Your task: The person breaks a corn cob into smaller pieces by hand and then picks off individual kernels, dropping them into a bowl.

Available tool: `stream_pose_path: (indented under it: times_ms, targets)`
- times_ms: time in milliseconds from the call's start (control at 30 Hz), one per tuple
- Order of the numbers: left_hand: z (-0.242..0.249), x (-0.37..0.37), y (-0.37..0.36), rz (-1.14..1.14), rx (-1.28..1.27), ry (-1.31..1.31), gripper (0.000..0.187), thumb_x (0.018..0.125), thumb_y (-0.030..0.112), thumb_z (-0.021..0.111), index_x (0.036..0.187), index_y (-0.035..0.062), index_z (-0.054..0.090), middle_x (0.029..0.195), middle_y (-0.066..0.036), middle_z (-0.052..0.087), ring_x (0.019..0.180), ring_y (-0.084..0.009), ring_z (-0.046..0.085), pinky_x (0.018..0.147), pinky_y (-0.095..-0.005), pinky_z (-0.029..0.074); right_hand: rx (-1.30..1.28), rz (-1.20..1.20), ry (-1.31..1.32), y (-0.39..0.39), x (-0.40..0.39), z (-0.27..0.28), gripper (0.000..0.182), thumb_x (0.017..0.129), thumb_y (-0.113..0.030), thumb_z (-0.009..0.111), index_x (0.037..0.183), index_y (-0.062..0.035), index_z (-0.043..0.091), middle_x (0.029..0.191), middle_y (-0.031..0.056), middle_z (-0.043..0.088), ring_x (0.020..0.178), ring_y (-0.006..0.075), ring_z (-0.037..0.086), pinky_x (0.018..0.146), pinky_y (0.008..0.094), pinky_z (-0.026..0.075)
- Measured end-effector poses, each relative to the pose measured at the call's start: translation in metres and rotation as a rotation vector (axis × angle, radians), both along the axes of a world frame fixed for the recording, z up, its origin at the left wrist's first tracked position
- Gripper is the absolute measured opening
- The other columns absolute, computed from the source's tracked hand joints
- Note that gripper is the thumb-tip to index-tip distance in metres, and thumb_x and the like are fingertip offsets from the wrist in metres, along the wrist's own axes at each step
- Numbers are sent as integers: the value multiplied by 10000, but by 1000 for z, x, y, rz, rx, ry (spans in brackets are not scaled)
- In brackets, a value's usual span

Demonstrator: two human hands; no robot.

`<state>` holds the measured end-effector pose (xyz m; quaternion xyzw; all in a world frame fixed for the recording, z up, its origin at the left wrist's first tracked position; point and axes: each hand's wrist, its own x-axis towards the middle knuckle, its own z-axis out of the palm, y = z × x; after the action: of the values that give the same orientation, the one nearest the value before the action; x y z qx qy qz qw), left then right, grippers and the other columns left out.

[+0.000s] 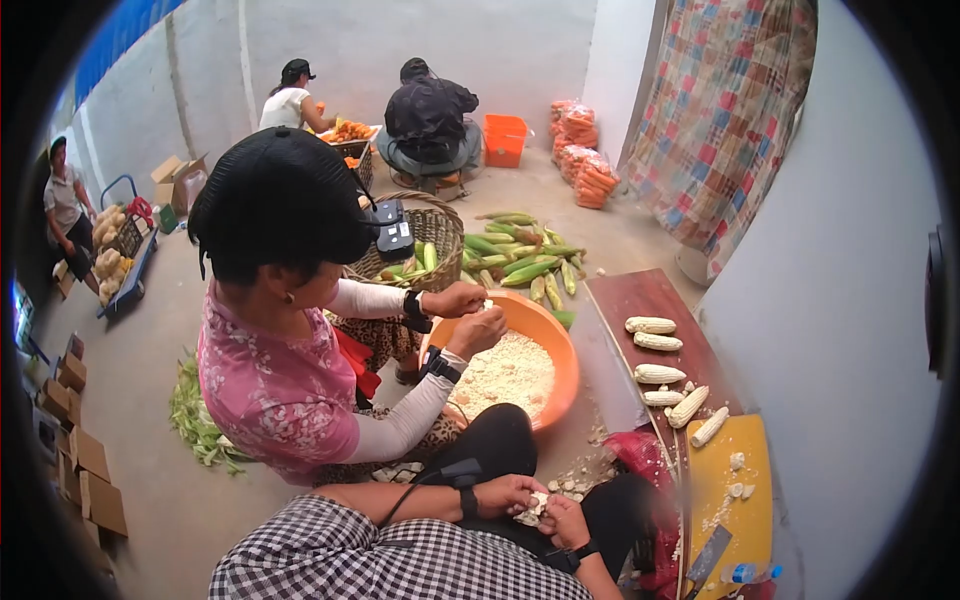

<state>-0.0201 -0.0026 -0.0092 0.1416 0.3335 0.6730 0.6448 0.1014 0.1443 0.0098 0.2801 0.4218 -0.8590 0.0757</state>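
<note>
Stripping kernels from a corn cob (pixel 530 508)
Left hand (pixel 508 494) and right hand (pixel 566 520) both pinch it, steadying it over the lap.

wicker basket (pixel 432 232), green corn pile (pixel 520 258), orange crate (pixel 504 139), perhaps carrot sacks (pixel 582 152)

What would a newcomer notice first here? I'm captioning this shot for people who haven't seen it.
The orange basin of white kernels at the centre, with a co-worker in a pink top bent over it. At the bottom, the left hand and right hand hold a corn piece. Peeled cobs lie on a board at right.
</note>
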Motion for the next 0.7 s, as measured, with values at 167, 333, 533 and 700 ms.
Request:
stream_pose_path:
  times_ms: [167, 333, 533, 700]
  targets:
    - [16, 1, 4, 100, -23, 42, 278, 836, 163, 630, 1074, 51, 540, 722, 19, 506, 518, -47, 401, 442, -184, 319, 661, 135, 385, 8, 4, -6, 133, 869, -83, 460, 747, -51, 502, 591, 15, 456, 494, 116, 423, 441, 241, 330]
    - [9, -1, 6, 177, -72, 19, 302, 823, 63, 605, 1116, 34, 540, 789, 19, 562, 557, -38, 455, 473, -169, 366, 409, 58, 289, 3, 3, 2, 139, 910, -167, 465, 875, -51, 534, 693, 15, 501, 592, 90, 473, 470, 208, 342]
    - [5, 8, 4, 143, -149, -8, 296, 801, 28, 623, 1087, 46, 548, 789, 9, 555, 553, -38, 436, 479, -160, 338, -9, -57, 182, 1, 15, -20, 106, 907, -136, 531, 965, -49, 550, 803, -20, 523, 624, 21, 458, 462, 132, 319]
    - [4, 10, 2, 111, -136, 50, 309, 792, 49, 649, 1083, 64, 543, 810, -1, 566, 567, -39, 432, 510, -158, 347, -7, -41, 235, -2, 14, -22, 174, 895, -182, 577, 976, -29, 563, 747, -18, 542, 586, 11, 466, 457, 125, 354]
